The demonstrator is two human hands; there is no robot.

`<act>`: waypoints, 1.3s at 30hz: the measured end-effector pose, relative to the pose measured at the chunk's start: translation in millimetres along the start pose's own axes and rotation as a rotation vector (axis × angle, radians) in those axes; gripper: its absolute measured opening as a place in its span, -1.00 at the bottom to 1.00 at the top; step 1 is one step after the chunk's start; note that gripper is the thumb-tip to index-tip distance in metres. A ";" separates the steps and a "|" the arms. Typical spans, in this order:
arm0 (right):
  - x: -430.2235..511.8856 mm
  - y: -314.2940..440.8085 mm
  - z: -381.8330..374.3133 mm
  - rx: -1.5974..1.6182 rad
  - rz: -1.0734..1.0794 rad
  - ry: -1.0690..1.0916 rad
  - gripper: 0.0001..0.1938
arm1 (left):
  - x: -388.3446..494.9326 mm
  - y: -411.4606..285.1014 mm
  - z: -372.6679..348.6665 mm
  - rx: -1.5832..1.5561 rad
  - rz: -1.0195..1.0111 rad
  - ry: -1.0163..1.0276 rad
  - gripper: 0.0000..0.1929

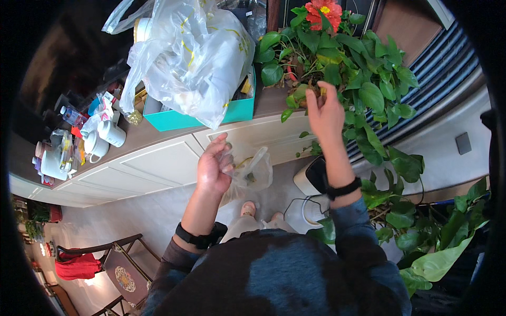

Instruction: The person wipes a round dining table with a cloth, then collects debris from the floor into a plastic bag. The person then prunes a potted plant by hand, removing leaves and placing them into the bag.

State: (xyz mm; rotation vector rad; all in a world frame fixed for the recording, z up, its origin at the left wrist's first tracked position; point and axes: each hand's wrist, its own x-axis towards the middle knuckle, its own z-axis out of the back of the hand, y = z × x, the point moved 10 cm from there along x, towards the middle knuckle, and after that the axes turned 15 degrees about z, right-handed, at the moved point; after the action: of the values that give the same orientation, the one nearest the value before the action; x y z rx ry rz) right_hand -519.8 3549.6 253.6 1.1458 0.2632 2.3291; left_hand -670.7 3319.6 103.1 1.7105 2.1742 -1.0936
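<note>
My left hand (213, 164) grips the edge of a clear plastic bag (259, 170), which hangs open in front of the cabinet. Some small dark bits show inside that bag, too blurred to name. At the potted pothos (371, 94) on the cabinet top, my right hand (327, 114) reaches in among the leaves at the near edge. Its thumb and index finger stand apart, and a yellowish bit shows behind them. Dry brown leaves lie around the plant's base. A red artificial flower (324, 15) rises from the back of the foliage.
A teal box (197, 118) with a bulky white plastic bag (189, 67) stands left of the plant. Farther left are a lidded mug (96, 144), a white bottle (112, 133) and clutter. Below are a bin (306, 177) and trailing vines; a chair (126, 276) stands behind at left.
</note>
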 end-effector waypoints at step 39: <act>-45.1 -76.2 -26.1 0.746 -0.209 -0.240 -0.91 | 85.1 83.9 -81.5 -0.089 0.319 0.187 -0.95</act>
State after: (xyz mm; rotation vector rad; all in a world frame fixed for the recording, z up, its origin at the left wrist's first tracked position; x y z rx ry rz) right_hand -489.3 3591.0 176.9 1.6191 1.1660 1.9140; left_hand -599.2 3443.0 78.7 2.0977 1.9191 -0.7730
